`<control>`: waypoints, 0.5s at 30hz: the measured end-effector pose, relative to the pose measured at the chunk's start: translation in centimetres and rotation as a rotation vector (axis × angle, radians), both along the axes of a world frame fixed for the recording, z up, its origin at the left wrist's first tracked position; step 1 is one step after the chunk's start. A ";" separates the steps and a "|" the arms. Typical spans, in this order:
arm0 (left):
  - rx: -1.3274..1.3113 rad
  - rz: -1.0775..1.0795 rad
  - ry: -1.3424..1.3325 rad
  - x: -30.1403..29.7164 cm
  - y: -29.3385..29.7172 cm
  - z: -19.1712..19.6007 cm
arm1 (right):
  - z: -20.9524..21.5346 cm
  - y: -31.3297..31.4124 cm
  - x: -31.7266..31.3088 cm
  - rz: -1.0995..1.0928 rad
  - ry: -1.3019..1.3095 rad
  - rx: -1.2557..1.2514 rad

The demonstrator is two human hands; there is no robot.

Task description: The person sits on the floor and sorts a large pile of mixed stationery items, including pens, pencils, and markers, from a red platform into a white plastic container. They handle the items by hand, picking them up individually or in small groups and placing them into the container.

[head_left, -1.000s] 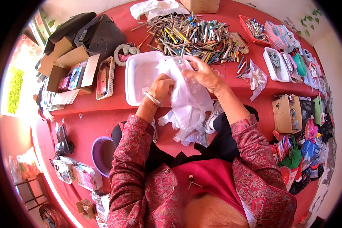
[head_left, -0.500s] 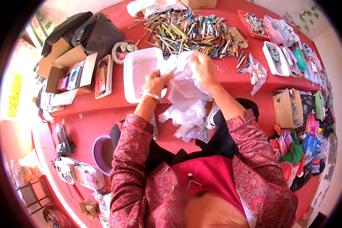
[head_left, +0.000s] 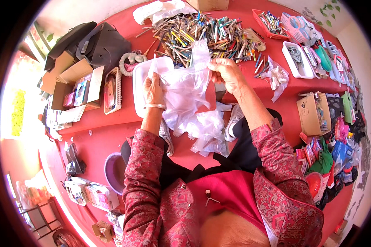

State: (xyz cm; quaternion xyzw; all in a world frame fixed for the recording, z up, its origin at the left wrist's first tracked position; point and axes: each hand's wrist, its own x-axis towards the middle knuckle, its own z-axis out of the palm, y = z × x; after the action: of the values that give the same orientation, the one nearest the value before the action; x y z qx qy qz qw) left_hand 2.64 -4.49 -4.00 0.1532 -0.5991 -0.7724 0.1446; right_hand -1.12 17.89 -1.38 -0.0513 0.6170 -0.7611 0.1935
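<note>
Between my two hands a thin white plastic bag (head_left: 185, 84) is spread out. My left hand (head_left: 153, 89) is closed on its left edge, over the right side of a white plastic basin (head_left: 139, 74). With fingers pinched, my right hand (head_left: 228, 75) grips the bag's upper right side. More crumpled white plastic bags (head_left: 208, 131) hang or lie below, between my shoes; where they part from the held bag I cannot tell. Just beyond the held bag spreads a big heap of pens and pencils (head_left: 202, 35).
A red basket of pens (head_left: 271, 24) and a white tray (head_left: 297, 60) stand at the right. Crumpled plastic (head_left: 278, 77) lies nearer. At the left are an open cardboard box (head_left: 79, 87), a narrow basket (head_left: 113, 91) and a black bag (head_left: 105, 45). A purple bucket (head_left: 114, 171) stands low.
My hands have moved apart, the left one to the left and the right one slightly right. The bunched bag between them is now stretched wider, one part standing up.
</note>
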 end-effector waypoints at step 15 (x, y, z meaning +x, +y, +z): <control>0.146 -0.647 0.070 1.6 1.9 2.4 | 0.6 -1.0 -0.2 0.409 -0.113 0.132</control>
State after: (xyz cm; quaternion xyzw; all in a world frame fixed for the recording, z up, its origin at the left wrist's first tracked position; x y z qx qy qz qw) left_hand 4.26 -2.60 -1.55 -0.0617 -0.5545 -0.8240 -0.0992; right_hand -1.36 16.85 -0.76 -0.1196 0.6303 -0.6658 0.3810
